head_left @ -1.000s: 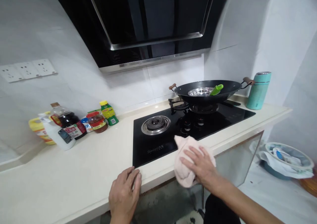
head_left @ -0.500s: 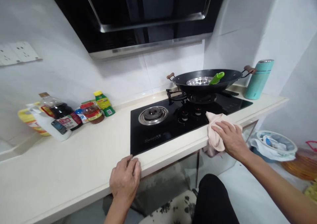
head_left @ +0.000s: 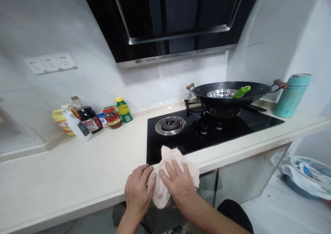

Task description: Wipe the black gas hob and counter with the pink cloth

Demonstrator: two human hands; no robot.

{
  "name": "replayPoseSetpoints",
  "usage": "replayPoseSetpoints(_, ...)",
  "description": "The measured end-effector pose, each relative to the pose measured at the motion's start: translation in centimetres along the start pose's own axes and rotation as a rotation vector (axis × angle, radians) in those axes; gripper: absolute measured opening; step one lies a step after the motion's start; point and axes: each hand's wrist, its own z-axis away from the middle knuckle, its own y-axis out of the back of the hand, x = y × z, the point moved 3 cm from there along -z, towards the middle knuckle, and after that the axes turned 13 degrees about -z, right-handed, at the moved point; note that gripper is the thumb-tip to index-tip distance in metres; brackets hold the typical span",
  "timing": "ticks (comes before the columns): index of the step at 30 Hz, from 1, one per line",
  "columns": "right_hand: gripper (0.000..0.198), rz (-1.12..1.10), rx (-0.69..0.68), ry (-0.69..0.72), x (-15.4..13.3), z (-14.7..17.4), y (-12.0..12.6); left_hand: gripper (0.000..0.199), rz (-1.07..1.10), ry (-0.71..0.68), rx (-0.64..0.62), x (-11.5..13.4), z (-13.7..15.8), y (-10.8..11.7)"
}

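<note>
My right hand (head_left: 181,187) presses a pale pink cloth (head_left: 164,191) against the counter's front edge, fingers spread over it. Part of the cloth reaches the front left corner of the black gas stove (head_left: 176,146), and the rest hangs over the edge. Close beside it, my left hand (head_left: 139,189) rests on the edge of the cream countertop (head_left: 98,165) with its fingers laid down and nothing held. A black wok (head_left: 201,92) stands on the right burner, with a metal strainer (head_left: 219,93) and a green handle (head_left: 241,91) inside.
Several bottles stand at the left, among them a white bottle (head_left: 79,127), a red-lidded jar (head_left: 112,118) and a green bottle (head_left: 124,110). A teal flask (head_left: 292,98) is right of the wok. The range hood (head_left: 178,44) hangs above; a lined bin (head_left: 297,179) sits low right.
My right hand has slid the cloth leftward along the counter's front edge, from below the stove knobs to beside my left hand. The view has turned left.
</note>
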Motion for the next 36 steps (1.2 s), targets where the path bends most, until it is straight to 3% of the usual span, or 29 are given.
replayPoseSetpoints(2, 0.026, -0.035, 0.053, 0.026, -0.8, -0.2, -0.3, 0.029, 0.012, 0.031, 0.012, -0.1, 0.0, 0.1)
replayPoseSetpoints(5, 0.031, -0.106, 0.052, 0.082, 0.4, 0.6, 0.7, 0.029, 0.021, 0.058, 0.026, -0.1, 0.1, 0.2)
replayPoseSetpoints(10, 0.053, -0.086, -0.074, 0.017, 6.8, 4.1, 3.5, 0.029, 0.044, 0.065, 0.05, -0.1, 0.2, 0.3)
replayPoseSetpoints(14, 0.074, 0.014, -0.065, -0.111, 12.1, 6.1, 5.2, 0.027, 0.061, 0.066, 0.065, -0.1, 0.5, 0.3)
replayPoseSetpoints(18, 0.081, 0.059, -0.029, -0.181, 13.9, 6.4, 6.1, 0.02, 0.107, 0.07, 0.071, -0.4, 0.6, 0.2)
replayPoseSetpoints(21, 0.08, 0.058, -0.033, -0.189, 12.8, 6.0, 5.8, 0.019, 0.206, 0.072, 0.064, -0.3, 0.7, 0.7)
replayPoseSetpoints(23, 0.074, 0.054, -0.056, -0.192, 11.0, 5.4, 4.8, 0.029, 0.297, 0.081, 0.039, 0.5, 1.1, 1.3)
replayPoseSetpoints(27, 0.05, 0.002, -0.156, -0.149, 4.7, 3.4, 0.5, 0.054, 0.409, 0.014, -0.051, 3.9, 2.9, 2.1)
replayPoseSetpoints(31, 0.053, -0.134, -0.398, -0.145, -1.2, 1.6, -3.4, 0.062, 0.296, -0.117, 0.001, 5.9, 4.9, 1.4)
replayPoseSetpoints(33, 0.056, -0.215, -0.476, -0.158, -2.1, 1.1, -3.1, 0.06, 0.218, -0.148, 0.036, 5.6, 5.7, 0.6)
replayPoseSetpoints(36, 0.064, -0.398, -0.509, -0.071, -0.9, 0.7, 0.2, 0.077, 0.144, -0.2, 0.067, 5.2, 6.1, -0.3)
